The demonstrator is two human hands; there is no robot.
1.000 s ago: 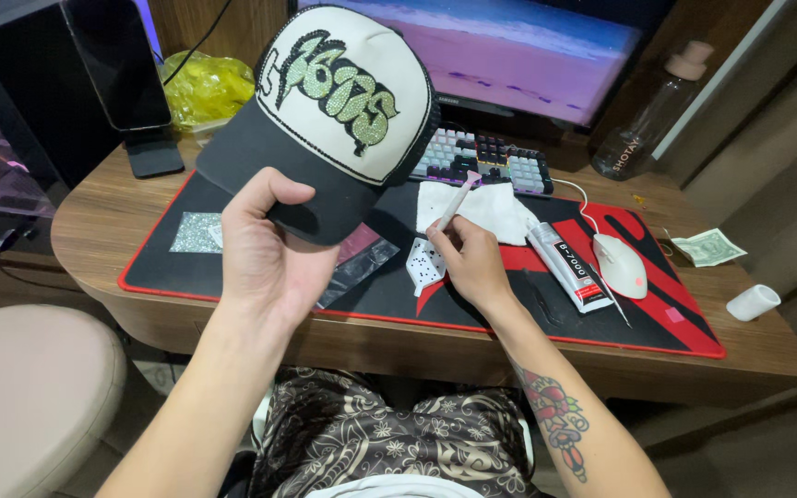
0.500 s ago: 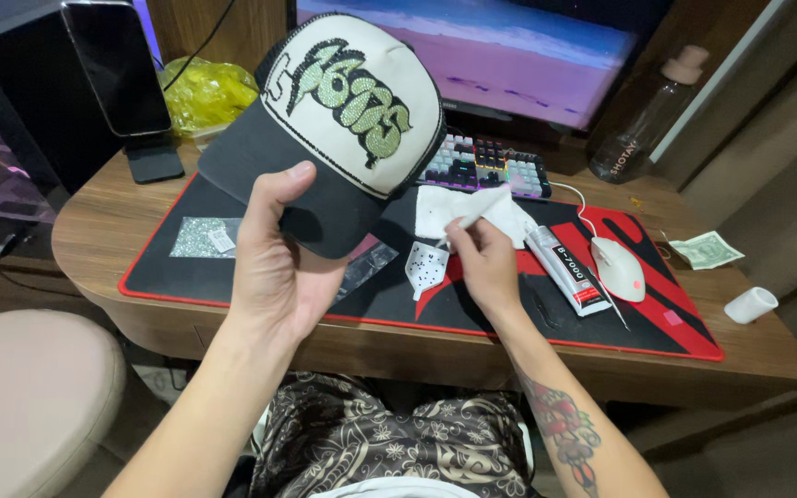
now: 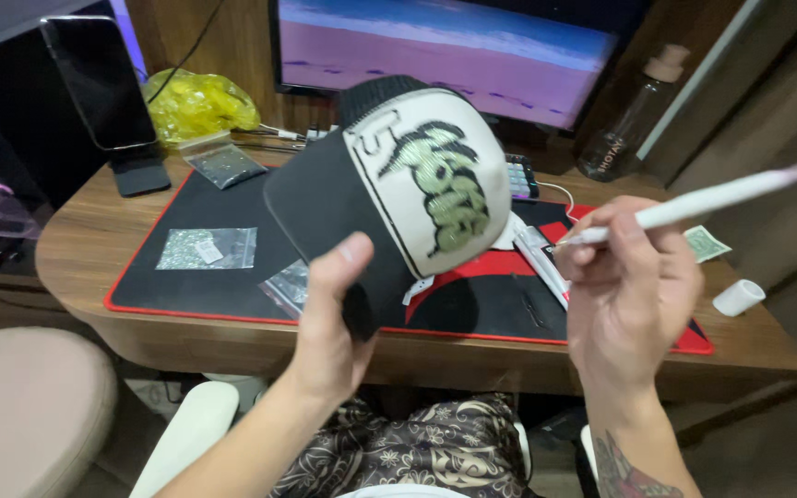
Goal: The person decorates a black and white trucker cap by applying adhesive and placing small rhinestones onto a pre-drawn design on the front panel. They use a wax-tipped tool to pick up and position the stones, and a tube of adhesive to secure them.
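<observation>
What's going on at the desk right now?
A person sits at a wooden desk. The left hand holds a black and white cap by its brim, raised and tilted above the black and red mat. The right hand holds a white pen-like stick up, its tip clear of the cap. Small clear bags of glittery bits lie on the mat, with a monitor behind.
</observation>
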